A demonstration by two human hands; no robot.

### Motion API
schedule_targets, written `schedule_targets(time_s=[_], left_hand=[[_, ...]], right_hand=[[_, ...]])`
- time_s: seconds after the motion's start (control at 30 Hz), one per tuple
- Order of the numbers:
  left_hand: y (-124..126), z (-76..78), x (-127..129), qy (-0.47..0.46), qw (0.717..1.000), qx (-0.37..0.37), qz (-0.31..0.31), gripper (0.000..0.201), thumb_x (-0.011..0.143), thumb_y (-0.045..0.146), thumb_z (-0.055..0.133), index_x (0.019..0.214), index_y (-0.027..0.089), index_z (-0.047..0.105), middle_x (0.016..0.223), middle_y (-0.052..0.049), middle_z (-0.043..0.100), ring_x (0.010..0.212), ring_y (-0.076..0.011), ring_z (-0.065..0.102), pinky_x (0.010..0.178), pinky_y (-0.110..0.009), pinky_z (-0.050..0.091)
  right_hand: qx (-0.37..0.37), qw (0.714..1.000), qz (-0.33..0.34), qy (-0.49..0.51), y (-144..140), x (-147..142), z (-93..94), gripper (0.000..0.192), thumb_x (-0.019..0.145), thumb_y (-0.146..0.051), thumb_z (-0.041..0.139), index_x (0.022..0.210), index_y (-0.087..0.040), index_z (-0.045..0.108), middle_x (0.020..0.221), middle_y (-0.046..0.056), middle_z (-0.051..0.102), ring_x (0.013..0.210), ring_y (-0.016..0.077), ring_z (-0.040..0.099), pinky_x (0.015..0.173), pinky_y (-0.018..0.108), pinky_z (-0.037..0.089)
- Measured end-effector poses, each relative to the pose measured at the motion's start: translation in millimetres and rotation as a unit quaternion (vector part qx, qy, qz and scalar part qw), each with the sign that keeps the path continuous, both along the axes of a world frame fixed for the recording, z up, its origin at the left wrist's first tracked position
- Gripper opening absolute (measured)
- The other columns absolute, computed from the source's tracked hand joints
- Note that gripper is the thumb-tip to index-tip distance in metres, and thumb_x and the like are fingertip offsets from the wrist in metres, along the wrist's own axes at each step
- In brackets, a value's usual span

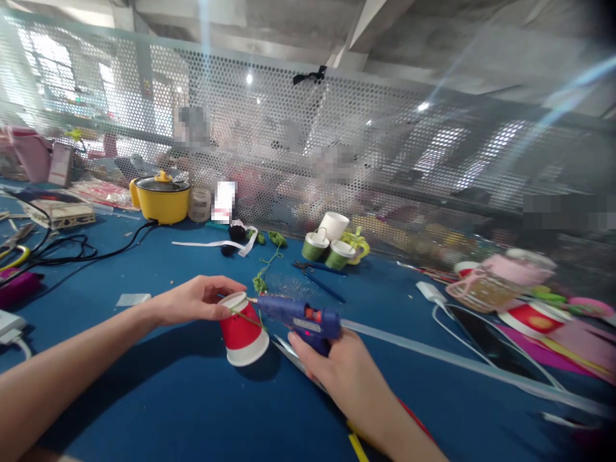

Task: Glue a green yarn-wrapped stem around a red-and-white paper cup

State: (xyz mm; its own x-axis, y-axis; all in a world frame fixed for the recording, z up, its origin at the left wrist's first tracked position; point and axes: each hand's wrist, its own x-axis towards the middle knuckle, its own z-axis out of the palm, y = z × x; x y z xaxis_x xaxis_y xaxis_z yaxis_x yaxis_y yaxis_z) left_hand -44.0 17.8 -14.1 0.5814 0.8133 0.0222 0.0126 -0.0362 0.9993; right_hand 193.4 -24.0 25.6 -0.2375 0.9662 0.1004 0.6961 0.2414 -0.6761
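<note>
Glue gun (301,318) nozzle meets red cup (242,333) rim; open table (158,398) nearer.

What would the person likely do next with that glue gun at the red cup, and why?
Probably squeeze out a dab of glue. The right hand aims the blue glue gun with its nozzle at the red paper cup, where the left hand pins green string.

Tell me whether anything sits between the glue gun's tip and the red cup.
Nothing visible does. The blue glue gun in the right hand has its tip right at the upturned base of the red cup, beside the left hand fingertips and a green string.
</note>
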Motion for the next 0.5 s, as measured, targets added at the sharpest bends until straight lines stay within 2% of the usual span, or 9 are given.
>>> schedule_targets(time_s=[0.23,0.5], left_hand=[[0.0,-0.5,0.1,-0.006,1.000,-0.001,-0.005,0.046,0.068,0.030,0.064,0.110,0.017,0.050,0.113,-0.012,0.056,0.101,-0.0234,0.052,0.085,-0.038,0.039],[0.4,-0.6,1.3,0.000,1.000,0.009,0.011,0.046,0.066,0.033,0.066,0.107,0.017,0.052,0.105,-0.009,0.060,0.094,-0.0208,0.054,0.083,-0.035,0.040]], right_hand=[[0.017,1.000,0.013,-0.014,-0.2,0.0,0.5,0.024,0.075,-0.036,0.047,0.069,-0.016,0.059,0.040,-0.004,0.050,0.035,0.0114,0.044,0.039,0.022,0.038],[0.058,0.997,0.036,-0.022,-6.7,0.5,0.6,0.025,0.076,-0.034,0.047,0.078,-0.015,0.064,0.041,-0.003,0.054,0.039,0.0138,0.051,0.044,0.023,0.041]])
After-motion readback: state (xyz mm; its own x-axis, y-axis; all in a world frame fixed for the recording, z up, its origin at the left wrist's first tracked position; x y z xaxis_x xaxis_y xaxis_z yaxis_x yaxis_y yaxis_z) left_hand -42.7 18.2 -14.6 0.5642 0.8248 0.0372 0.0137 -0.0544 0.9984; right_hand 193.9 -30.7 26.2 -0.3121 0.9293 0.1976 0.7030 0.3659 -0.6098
